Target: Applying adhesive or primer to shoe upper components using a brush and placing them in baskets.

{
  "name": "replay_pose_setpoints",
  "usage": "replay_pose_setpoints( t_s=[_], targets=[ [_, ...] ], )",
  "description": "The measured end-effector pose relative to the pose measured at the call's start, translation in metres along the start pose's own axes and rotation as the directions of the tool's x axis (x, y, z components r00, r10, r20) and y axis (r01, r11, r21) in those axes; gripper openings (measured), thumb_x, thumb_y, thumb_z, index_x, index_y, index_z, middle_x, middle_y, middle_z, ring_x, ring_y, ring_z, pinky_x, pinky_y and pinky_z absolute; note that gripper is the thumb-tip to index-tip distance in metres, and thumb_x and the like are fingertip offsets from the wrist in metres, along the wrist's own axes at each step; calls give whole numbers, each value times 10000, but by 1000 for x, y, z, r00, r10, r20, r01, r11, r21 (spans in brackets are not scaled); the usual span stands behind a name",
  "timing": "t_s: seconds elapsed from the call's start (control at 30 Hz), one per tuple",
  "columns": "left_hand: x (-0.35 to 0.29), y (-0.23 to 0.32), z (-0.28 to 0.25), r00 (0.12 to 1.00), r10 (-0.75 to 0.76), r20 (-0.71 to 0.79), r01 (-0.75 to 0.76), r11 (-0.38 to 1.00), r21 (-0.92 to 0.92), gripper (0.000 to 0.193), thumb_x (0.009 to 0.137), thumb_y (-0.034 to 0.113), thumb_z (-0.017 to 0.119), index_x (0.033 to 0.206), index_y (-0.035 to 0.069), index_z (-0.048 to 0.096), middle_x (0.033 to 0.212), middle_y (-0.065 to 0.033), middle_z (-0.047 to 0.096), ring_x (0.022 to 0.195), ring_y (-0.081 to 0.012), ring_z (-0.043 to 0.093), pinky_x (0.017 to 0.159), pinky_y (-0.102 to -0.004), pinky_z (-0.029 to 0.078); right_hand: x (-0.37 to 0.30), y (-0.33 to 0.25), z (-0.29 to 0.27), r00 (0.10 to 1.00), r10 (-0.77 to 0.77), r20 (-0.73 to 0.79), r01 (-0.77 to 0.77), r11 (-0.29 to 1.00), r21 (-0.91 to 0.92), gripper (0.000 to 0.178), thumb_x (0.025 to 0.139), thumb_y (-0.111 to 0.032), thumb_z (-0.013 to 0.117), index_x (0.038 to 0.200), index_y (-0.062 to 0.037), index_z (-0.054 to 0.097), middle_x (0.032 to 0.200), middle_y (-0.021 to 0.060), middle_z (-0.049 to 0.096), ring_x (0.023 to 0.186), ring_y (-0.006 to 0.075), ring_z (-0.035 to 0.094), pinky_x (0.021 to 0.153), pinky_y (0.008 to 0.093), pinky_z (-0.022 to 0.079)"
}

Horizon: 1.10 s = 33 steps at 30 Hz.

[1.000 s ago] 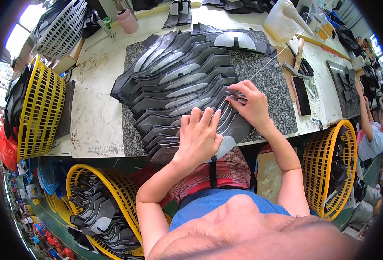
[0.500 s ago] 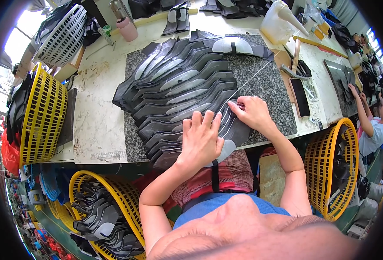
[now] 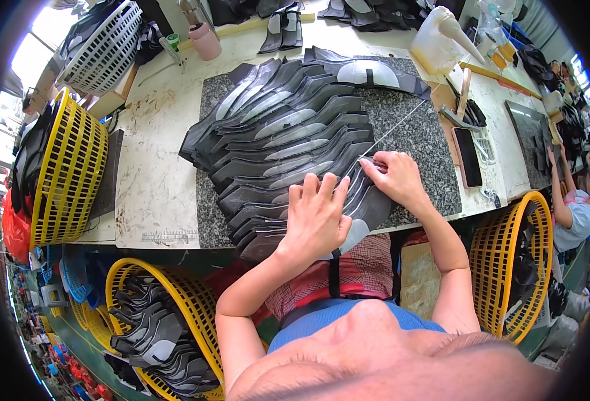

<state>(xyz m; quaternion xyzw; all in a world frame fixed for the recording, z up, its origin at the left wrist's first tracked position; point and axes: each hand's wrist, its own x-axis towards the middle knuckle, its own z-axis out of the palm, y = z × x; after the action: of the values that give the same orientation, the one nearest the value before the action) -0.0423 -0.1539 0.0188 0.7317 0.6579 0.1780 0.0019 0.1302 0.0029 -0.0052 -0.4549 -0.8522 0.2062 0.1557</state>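
Note:
Black shoe-upper pieces with grey patches (image 3: 288,123) lie fanned in overlapping rows on a speckled granite slab (image 3: 412,144). Across the near end of the rows rests my left hand (image 3: 316,217), palm down with fingers stretched out and apart. My right hand (image 3: 394,175) is closed in a pinch at the right edge of the near pieces. A thin white strip (image 3: 402,122) runs from the far right of the slab to its thumb; its fingertips are partly hidden. One separate upper piece (image 3: 368,73) lies crosswise at the slab's far side.
Right of the slab lie a phone (image 3: 467,157) and a hammer (image 3: 461,117). A yellow basket (image 3: 71,174) of pieces stands left; others (image 3: 195,321) (image 3: 509,267) sit below the table edge. A cloudy plastic bottle (image 3: 438,43) stands behind. A co-worker (image 3: 569,214) works far right.
The whole view has shifted a little, so the table appears slightly farther right. Both hands keep nearly the same place on the pieces.

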Motion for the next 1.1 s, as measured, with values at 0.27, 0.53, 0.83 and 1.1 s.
replay_pose_setpoints(
  t_s=[0.27,0.53,0.83,1.1],
  targets=[
    [0,0,-1,1000,11,-4,-11,1000,-1,614,778,284,703,1346,57,646,1187,-74,524,1083,-273,470,852,-429,383,-2,-2,3,989,-124,-78,129,990,61,447,946,-395,701,715,-12,690,609,150,626,580,343,645,569,438,475],
    [-1,1,1,999,9,-32,-10,1000,-25,604,779,223,657,1363,72,636,1094,-91,493,1031,-281,456,847,-430,358,1,2,-1,995,-94,28,92,994,57,475,914,-507,680,783,-55,752,675,141,691,668,352,708,625,449,541],
    [-2,1,2,1000,11,-10,-11,1000,22,590,803,281,681,1352,65,649,1187,-81,525,1085,-273,468,860,-430,382,7,1,3,996,-92,-4,92,996,17,462,933,-462,674,747,-49,763,699,152,704,695,345,712,635,455,542],
    [-4,0,1,999,21,-47,-21,1000,1,550,809,262,686,1324,70,670,1164,-82,528,1074,-272,474,862,-428,381,6,13,-14,983,-174,62,157,963,218,475,918,-466,712,757,-19,705,613,104,618,549,259,592,549,400,444]
  ],
)
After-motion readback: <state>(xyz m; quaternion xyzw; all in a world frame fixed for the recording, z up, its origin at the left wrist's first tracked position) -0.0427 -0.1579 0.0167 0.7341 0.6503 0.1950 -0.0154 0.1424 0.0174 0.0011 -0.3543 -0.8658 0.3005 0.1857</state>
